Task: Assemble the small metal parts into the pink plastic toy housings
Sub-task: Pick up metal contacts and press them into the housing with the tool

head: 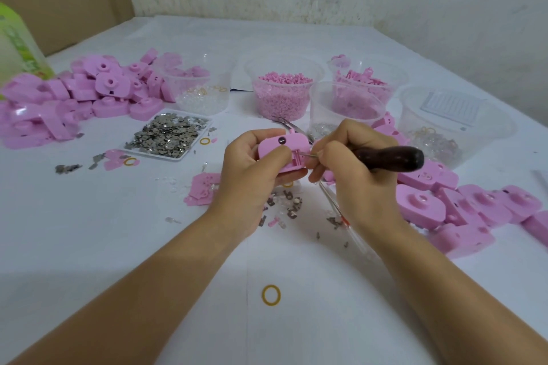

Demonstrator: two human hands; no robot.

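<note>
Both hands meet above the table (148,246): my left hand (252,175) curls round a pink housing (281,145), thumb on its face, while my right hand (353,175) grips a dark-handled tool (391,157) whose thin metal tip touches the housing's open slot. Around them sit a left heap (89,89) and a right heap (459,207) of more housings, then clear tubs (283,89) of pink bits along the back. Smaller still, a tray (169,136) of metal parts lies left of my hands, and a yellow band (271,295) lies nearer me.
</note>
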